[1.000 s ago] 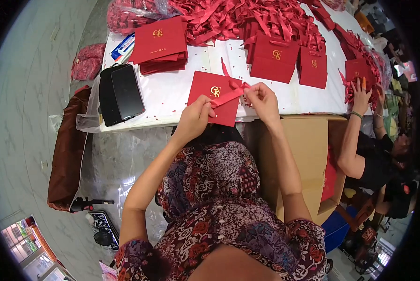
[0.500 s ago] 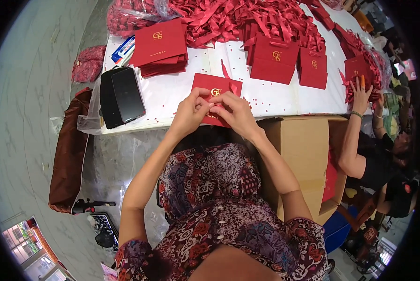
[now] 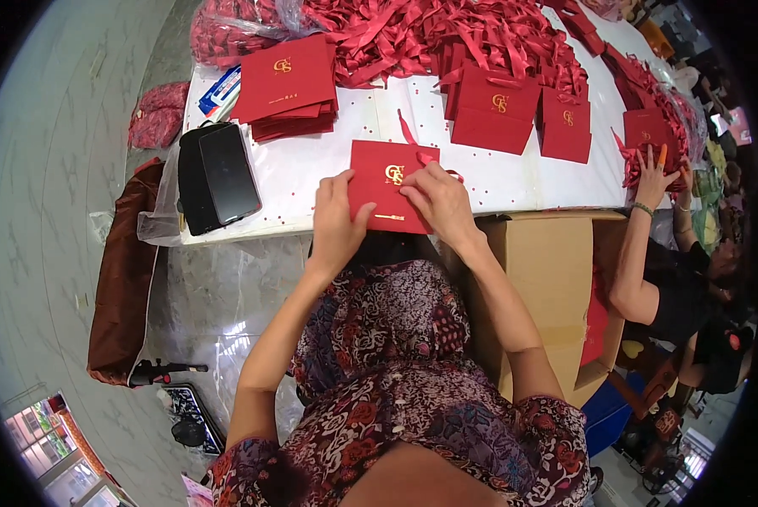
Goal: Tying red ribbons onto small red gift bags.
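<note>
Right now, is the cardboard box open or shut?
The box is open: red contents show inside it, with nothing closed over them.

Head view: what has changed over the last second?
The left hand let go of the ribbon and moved left, open at the red paper piece's left edge. The right hand moved left onto its right side; any grip is unclear. The piece turned slightly squarer. The phone and red stack stayed put.

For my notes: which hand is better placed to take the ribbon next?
Likely the right hand: it lies over the red bag, close to the ribbon; the left hand is farther, at the bag's left edge.
</note>
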A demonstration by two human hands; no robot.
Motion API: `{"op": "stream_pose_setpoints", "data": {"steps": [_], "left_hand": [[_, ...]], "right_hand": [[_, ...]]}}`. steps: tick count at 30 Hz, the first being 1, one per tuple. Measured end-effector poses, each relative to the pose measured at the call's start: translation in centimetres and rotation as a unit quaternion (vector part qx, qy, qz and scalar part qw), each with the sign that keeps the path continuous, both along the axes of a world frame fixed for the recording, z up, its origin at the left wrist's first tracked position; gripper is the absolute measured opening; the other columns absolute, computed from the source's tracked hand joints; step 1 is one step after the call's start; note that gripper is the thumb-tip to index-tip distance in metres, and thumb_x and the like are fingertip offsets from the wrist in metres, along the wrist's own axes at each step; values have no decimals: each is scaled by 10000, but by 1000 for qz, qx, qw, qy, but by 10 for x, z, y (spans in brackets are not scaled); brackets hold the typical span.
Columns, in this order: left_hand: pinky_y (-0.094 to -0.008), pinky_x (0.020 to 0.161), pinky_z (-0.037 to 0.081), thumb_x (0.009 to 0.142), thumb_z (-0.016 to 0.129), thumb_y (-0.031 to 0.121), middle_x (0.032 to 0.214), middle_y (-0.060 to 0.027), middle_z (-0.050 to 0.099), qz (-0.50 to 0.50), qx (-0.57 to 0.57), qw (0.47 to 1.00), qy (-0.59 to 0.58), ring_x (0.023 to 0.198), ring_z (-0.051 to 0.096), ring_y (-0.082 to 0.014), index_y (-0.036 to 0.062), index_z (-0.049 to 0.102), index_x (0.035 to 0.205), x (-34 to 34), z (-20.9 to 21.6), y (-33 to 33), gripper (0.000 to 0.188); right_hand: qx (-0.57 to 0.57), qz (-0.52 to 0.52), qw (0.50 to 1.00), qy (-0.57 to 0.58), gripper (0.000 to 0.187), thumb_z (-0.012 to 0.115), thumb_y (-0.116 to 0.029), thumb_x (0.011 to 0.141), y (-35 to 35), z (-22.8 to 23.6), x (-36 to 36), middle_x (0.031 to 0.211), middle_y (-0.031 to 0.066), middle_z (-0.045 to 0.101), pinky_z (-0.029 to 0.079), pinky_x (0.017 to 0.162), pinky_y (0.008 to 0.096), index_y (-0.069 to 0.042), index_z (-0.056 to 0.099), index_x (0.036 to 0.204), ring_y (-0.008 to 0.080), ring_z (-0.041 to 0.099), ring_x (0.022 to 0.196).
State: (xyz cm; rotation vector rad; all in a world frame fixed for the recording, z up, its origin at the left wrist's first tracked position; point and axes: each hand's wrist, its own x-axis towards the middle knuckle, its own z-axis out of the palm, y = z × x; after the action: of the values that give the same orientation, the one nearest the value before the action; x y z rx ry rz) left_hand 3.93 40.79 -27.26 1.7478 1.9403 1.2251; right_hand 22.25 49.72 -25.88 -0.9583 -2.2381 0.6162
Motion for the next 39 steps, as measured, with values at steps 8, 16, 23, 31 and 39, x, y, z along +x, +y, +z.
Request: {"op": "stream_pose_setpoints", "data": {"steps": [8, 16, 23, 31, 39], "left_hand": [[-452, 760, 518, 797, 750, 156, 1125, -222, 500, 0, -22, 999, 48, 926, 605, -415, -23, 484, 1248, -2, 8, 37, 553], [-445, 768, 525, 821, 720, 155, 1157, -202, 495, -54, -93, 991, 77, 925, 621, -404, 40, 575, 1165, -6, 10, 57, 390], [-449, 739, 513, 839, 644, 42, 1052, -161, 535, -61, -60, 994, 64, 869, 611, -371, 31, 575, 1039, -6, 9, 56, 212], [-473, 707, 490, 866, 586, 36, 896, -183, 599, -53, -32, 995, 76, 845, 612, -395, 6, 541, 955, -2, 8, 56, 104], [-476, 688, 490, 873, 583, 53, 864, -203, 638, 1, -58, 997, 41, 767, 631, -404, 13, 555, 947, 14, 15, 50, 89]], "right_hand": [[-1, -49, 998, 36, 116, 728, -86, 827, 6, -4, -19, 814, 90, 602, 532, 617, 331, -24, 646, 882, 217, 662, 665], [6, -95, 994, 57, 123, 725, -108, 803, 17, -21, -32, 808, 84, 593, 495, 605, 391, -51, 620, 831, 285, 630, 704], [8, -76, 992, 103, 143, 741, -107, 785, 9, -27, -37, 769, 87, 584, 489, 564, 378, -41, 614, 792, 273, 628, 677], [53, -64, 989, 119, 150, 743, -91, 779, 7, -29, -38, 739, 87, 574, 484, 527, 363, -37, 603, 768, 259, 610, 604], [9, -129, 984, 124, 146, 734, -41, 764, -6, -20, -44, 688, 73, 580, 476, 522, 307, -11, 591, 758, 160, 587, 564]]}}
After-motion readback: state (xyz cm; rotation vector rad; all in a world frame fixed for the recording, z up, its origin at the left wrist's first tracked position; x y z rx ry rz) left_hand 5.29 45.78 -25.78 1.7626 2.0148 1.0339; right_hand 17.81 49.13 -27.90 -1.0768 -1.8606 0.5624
